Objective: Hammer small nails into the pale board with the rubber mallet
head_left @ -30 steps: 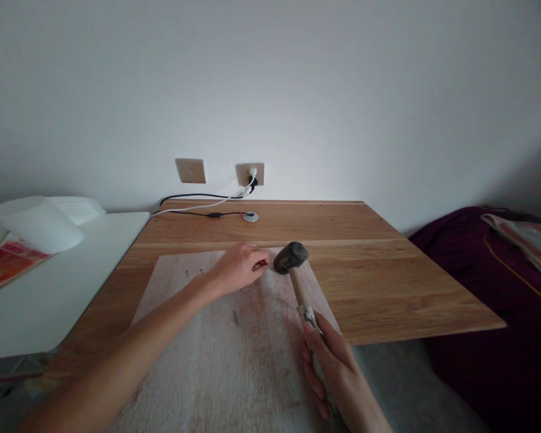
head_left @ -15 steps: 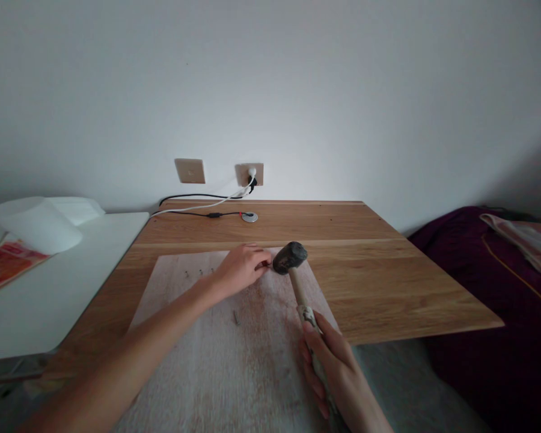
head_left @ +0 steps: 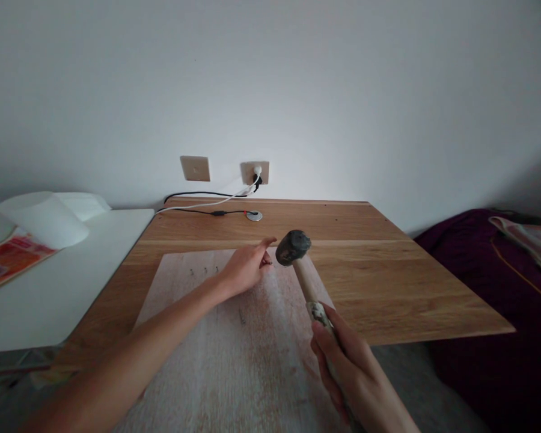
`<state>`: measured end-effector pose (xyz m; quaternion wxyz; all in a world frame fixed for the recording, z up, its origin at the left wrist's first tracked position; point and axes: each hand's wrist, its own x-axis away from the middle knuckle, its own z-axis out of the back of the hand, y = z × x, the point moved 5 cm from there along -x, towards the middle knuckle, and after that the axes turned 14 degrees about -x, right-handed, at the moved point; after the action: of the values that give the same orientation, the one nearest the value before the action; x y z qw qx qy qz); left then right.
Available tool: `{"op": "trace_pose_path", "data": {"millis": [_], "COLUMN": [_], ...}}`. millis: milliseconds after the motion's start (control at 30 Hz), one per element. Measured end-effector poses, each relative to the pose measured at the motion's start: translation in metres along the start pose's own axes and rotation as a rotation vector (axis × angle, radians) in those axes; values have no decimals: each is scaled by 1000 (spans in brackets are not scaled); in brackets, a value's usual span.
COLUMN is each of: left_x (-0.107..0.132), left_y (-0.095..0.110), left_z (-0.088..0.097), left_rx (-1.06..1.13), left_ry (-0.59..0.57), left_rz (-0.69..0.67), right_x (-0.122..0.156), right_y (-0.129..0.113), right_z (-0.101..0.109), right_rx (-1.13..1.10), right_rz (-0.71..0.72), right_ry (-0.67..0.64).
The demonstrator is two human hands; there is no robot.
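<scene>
My right hand [head_left: 352, 370] is wrapped round the pale wooden handle of a hammer [head_left: 297, 257], whose dark head hangs a little above the far end of a whitewashed board [head_left: 234, 355]. Just left of the hammer head, my left hand [head_left: 247, 266] rests on the board. Its forefinger is stretched out and the other fingers are curled; whether it pinches a nail is too small to tell. A few small nails [head_left: 204, 270] stand in a row to the left of that hand. One nail [head_left: 242, 316] sticks up nearer to me.
The board lies on a wooden table [head_left: 388, 282] against a white wall. Cables [head_left: 207, 210] run from a wall socket [head_left: 254, 172] to a metal grommet. A white table [head_left: 49, 282] with paper and a red leaflet stands at the left, a dark purple bed [head_left: 500, 288] at the right.
The hammer head has risen and shifted slightly right, away from my left hand. My left forefinger has stretched out from the earlier pinch. The view has moved a little.
</scene>
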<state>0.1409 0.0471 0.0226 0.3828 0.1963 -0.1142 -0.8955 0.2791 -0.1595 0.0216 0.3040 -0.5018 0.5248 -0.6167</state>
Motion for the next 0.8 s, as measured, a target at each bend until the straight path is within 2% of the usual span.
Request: {"op": "trace_pose_path", "data": {"millis": [133, 200, 267, 400, 567, 667, 800], "left_x": [2, 3, 3, 2, 0, 0, 0], "left_y": [0, 0, 0, 1, -1, 0, 0], "left_z": [-1, -1, -1, 0, -2, -3, -3], "left_rx": [42, 49, 36, 14, 68, 85, 108], "left_ry": [-18, -28, -25, 15, -17, -36, -54], "left_rz": [39, 37, 25, 3, 39, 54, 60], "right_x": [1, 1, 1, 1, -2, -3, -1], "right_y": [1, 4, 8, 15, 21, 15, -1], "right_z": [-3, 0, 6, 20, 36, 31, 14], "right_rx": [88, 73, 56, 93, 113, 171, 194], "right_rz": [11, 2, -22, -52, -51, -34, 17], "right_ry": [-38, -4, 36, 24, 68, 64, 19]}}
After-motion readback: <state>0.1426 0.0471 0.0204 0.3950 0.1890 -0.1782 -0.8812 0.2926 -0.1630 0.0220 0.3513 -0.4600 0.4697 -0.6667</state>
